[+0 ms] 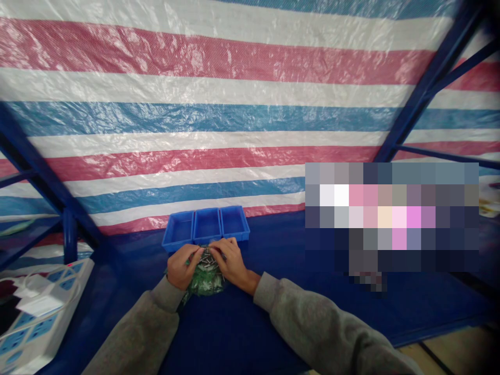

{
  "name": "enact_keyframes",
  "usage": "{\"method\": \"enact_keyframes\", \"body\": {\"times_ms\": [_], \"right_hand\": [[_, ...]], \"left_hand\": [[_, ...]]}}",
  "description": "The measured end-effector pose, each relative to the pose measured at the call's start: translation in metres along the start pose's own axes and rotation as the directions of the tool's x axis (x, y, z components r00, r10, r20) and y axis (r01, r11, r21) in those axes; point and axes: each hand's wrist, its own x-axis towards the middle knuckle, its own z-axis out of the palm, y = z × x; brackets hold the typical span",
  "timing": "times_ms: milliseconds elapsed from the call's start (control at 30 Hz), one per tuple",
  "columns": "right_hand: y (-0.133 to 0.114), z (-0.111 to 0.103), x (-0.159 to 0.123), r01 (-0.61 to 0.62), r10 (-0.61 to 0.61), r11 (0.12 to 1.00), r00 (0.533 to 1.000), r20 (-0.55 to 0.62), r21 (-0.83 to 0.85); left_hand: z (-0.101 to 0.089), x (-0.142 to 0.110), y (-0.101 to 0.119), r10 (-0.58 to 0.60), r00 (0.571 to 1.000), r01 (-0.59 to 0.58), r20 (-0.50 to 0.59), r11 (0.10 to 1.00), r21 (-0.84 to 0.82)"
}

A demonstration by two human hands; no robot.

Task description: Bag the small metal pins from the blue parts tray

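My left hand [183, 265] and my right hand [231, 260] both grip a clear green-tinted plastic bag [207, 281] of small metal parts [205, 259]. The bag rests on the dark blue tabletop [242, 323]. Fingers of both hands are curled on the bag's top, pinching the plastic at the opening. Just beyond my hands stand three blue plastic bins [206, 225] in a row, side by side; I cannot see anything inside them. Grey sleeves cover both forearms.
A striped red, white and blue tarp [219, 104] hangs as a wall behind the table. Blue metal frame posts [70, 234] stand left and right. A white power strip [42, 312] with cables lies at the lower left. A blurred patch covers the right side.
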Motion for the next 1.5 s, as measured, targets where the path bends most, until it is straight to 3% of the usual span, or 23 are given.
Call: {"method": "enact_keyframes", "body": {"times_ms": [500,733,1200,1500], "right_hand": [[0.0,0.0,0.0,0.016,-0.015,1.0,0.999,0.044,-0.022],[-0.002,-0.002,0.0,-0.003,0.003,1.0,0.999,0.037,-0.012],[-0.003,-0.003,0.001,-0.003,0.003,1.0,1.0,0.002,0.015],[0.0,-0.002,0.0,0.027,-0.027,0.999,1.0,-0.005,0.023]], "left_hand": [[0.0,0.0,0.003,0.001,0.999,-0.003,-0.037,0.998,-0.068],[-0.001,-0.002,0.001,-0.108,0.993,0.107,-0.039,0.994,-0.016],[-0.002,0.003,0.0,0.023,0.999,-0.022,-0.03,1.0,0.01],[0.004,-0.002,-0.008,-0.032,0.999,0.032,-0.043,0.999,0.002]]}}
